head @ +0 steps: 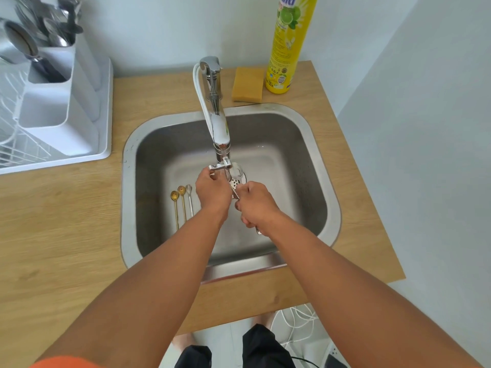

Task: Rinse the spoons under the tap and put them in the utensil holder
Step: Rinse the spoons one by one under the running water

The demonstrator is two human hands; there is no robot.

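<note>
At the far left of the counter (pixel 66 208), a white utensil holder (pixel 57 102) stands in the dish rack, already carrying cutlery in its back compartments. Moving right, three small spoons (pixel 182 200) lie side by side on the sink (pixel 127 197) floor near its left wall, bowls toward the tap and handles toward the person. Next, the left hand (pixel 212 192) reaches up to the small lever at the tap (pixel 219 134) outlet, its fingers curled about it. Just right of that, a slotted spoon (pixel 235 181) sits under the spout, its bowl toward the tap and its long axis running back down into the right hand (pixel 255 205), whose fingers are wrapped around the handle. Water flow is hard to make out. Since the holder lies well away to the left and behind, the left hand is nearer to it, though the right one carries the spoon. A sponge (pixel 246 85) and yellow detergent bottle (pixel 287 49) stand behind the sink on the right.
</note>
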